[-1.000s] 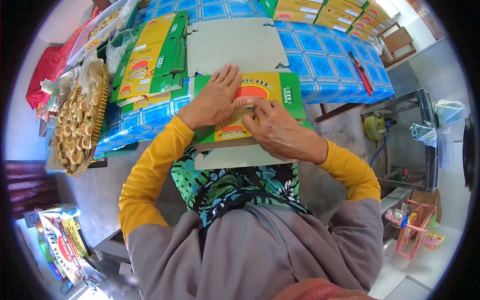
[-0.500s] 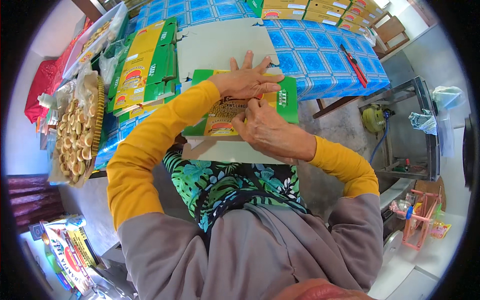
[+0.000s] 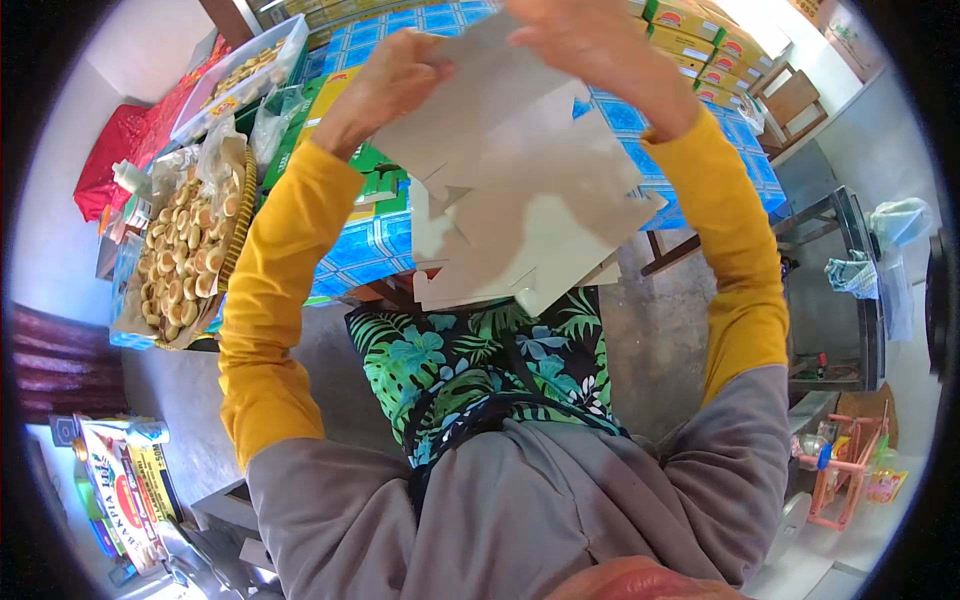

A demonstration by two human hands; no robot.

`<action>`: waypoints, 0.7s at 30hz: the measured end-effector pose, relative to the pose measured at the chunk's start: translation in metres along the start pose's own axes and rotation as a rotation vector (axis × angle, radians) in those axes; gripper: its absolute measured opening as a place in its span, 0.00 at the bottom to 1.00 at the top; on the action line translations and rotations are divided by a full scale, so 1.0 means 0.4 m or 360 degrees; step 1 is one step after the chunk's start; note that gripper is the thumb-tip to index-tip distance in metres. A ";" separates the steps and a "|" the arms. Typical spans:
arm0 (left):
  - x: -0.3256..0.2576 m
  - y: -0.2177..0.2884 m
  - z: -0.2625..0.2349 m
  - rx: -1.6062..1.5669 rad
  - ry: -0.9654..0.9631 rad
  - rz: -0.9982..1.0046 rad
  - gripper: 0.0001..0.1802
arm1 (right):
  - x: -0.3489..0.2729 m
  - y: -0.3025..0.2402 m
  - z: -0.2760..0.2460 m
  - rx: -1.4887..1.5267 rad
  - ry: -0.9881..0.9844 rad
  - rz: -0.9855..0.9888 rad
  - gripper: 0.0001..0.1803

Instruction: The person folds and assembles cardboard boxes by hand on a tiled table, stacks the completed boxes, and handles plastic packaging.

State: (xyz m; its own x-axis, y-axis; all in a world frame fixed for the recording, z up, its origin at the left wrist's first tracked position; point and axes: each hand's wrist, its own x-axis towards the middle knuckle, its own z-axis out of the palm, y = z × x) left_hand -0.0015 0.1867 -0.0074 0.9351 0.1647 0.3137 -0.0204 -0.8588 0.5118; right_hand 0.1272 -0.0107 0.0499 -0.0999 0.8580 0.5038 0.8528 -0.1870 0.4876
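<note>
Holding a flat carton blank [image 3: 510, 190] up at top centre, grey side showing: left hand [image 3: 385, 85] and right hand [image 3: 590, 40] both closed on its upper edge. Step looks like folding it into a box; next likely needs flaps creased and tabs locked. Basket [image 3: 235, 235] at left holds round pastries [image 3: 185, 250]; tray [image 3: 240, 75] upper left holds more.

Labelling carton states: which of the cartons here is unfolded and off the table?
The flat carton blank, grey side toward the camera, held up between the left hand and right hand. The other cartons sit stacked on the table.
</note>
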 end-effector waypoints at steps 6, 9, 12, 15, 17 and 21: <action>-0.170 0.025 -0.018 -0.1304 0.0986 -0.0260 0.14 | -0.307 0.146 0.017 0.0487 0.0738 0.0710 0.35; -0.219 -0.035 0.044 -0.0854 0.1311 -0.0047 0.14 | -0.392 0.082 0.068 0.1949 0.0674 0.1390 0.46; -0.229 -0.030 0.124 -0.0918 0.1530 -0.0214 0.14 | -0.457 0.029 0.034 0.3308 0.1047 0.0768 0.48; -0.239 -0.033 0.189 -0.1094 0.1625 -0.0234 0.13 | -0.447 -0.081 0.040 0.2756 0.0961 0.1003 0.53; -0.232 -0.013 0.232 -0.1205 0.1721 -0.0223 0.11 | -0.404 -0.161 0.055 0.2445 0.0682 0.1423 0.47; -0.207 0.051 0.224 -0.1257 0.1715 -0.0160 0.11 | -0.344 -0.142 0.070 0.1677 0.0890 0.1470 0.25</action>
State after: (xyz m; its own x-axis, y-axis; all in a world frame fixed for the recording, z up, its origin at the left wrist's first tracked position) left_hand -0.0478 0.1119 -0.0948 0.2089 0.8218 0.5301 -0.5078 -0.3721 0.7770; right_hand 0.1067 -0.1046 -0.0672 0.6923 0.3013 0.6557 0.6658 0.0835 -0.7414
